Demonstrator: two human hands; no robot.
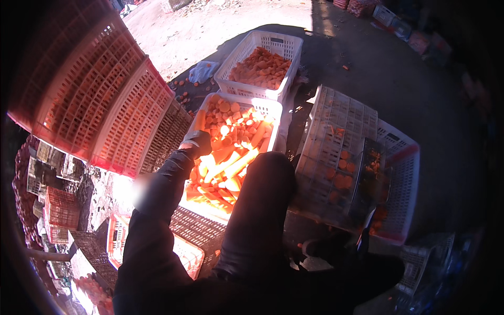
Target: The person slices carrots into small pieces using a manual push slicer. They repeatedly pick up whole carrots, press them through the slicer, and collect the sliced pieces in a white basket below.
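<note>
My left hand, in a grey glove, grips a carrot that points up at the left rim of a white plastic crate. Whole and cut carrots fill this crate, brightly sunlit in the middle. My right hand is low on the right, in deep shadow; its fingers are hard to make out. Close by it, a narrow shiny metal edge resembles a knife blade. An upturned crate stands just beyond, with carrot slices on it and a dark board bearing orange scraps.
My knee rises between the crates. Behind stands another white crate of cut carrots. Stacked red and white crates lean in at left. A blue-white bag and carrot pieces lie on the ground. More crates stand at right.
</note>
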